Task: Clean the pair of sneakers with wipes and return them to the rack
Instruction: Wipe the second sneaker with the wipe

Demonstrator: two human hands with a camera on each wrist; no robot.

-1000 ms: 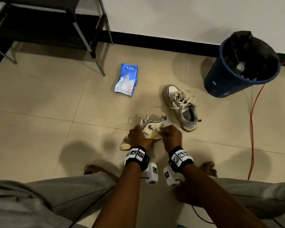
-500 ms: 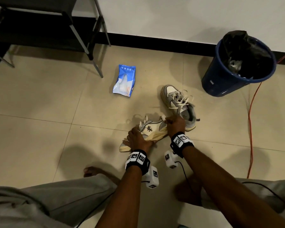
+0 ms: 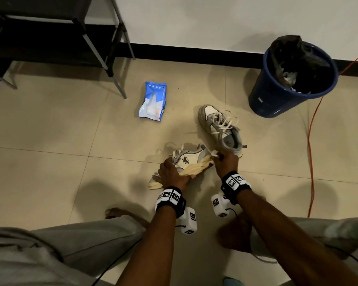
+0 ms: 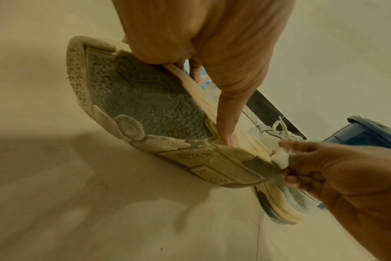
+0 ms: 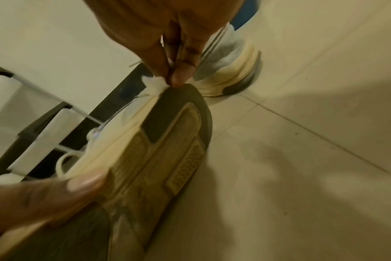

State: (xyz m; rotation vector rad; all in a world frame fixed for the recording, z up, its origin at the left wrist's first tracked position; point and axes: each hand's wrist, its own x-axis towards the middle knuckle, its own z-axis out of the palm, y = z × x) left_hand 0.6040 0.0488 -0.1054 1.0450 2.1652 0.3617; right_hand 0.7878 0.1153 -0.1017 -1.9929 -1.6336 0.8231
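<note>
A white-and-grey sneaker (image 3: pixel 189 159) lies tilted on its side on the floor, sole (image 4: pixel 145 106) facing me. My left hand (image 3: pixel 171 174) grips its forefoot, with the thumb (image 4: pixel 226 123) pressed along the cream midsole. My right hand (image 3: pixel 225 161) pinches a small crumpled white wipe (image 5: pixel 156 83) against the heel edge of that sneaker; the wipe (image 4: pixel 281 158) also shows in the left wrist view. The second sneaker (image 3: pixel 221 129) stands upright just beyond, laces loose, touched by neither hand.
A blue wipes pack (image 3: pixel 153 102) lies on the tiles to the far left of the shoes. A blue bin (image 3: pixel 277 100) with a black liner stands at the back right beside an orange cable (image 3: pixel 310 145). The dark shoe rack (image 3: pixel 50 38) is at the back left.
My right hand has slid the wipe along the midsole to the heel end. The left hand keeps its grip on the forefoot.
</note>
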